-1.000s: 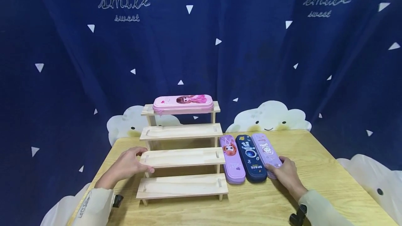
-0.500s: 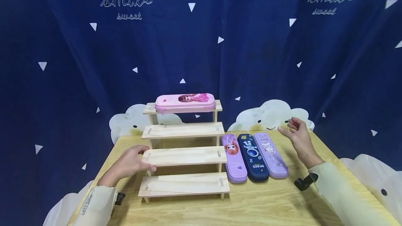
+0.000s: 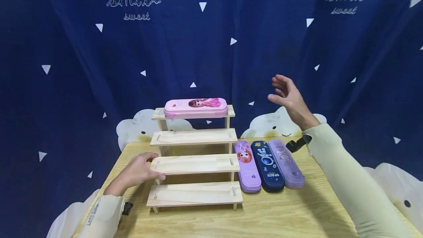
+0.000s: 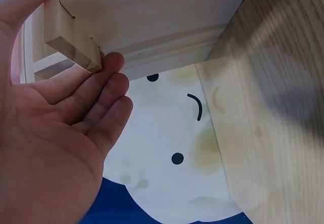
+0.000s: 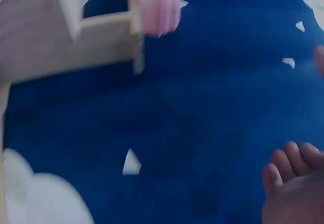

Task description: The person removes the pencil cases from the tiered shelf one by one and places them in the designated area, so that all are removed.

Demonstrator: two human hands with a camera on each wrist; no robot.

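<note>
My left hand [image 3: 138,172] grips the left end of a pale wooden four-step display rack [image 3: 195,164] at its second step from the bottom. In the left wrist view the fingers [image 4: 109,90] lie against the rack's wooden side. A pink pencil case [image 3: 195,110] with a long-haired doll print lies lengthwise on the top step. My right hand [image 3: 289,100] is raised in the air, right of the rack and higher than the top step, fingers loosely curved around nothing. Below it, right of the rack, lie a purple pencil case [image 3: 250,173], a navy space pencil case [image 3: 269,172] and a lilac pencil case [image 3: 285,162].
The rack and cases are on a light wood-grain table [image 3: 264,216]. Behind it hangs a navy curtain [image 3: 211,54] printed with white triangles and clouds. The three lower steps are bare. A black strap mount [image 3: 299,143] sits on the right wrist.
My right hand has let go of the lilac pencil case, then risen and moved up and left. My left hand has kept its grip on the rack.
</note>
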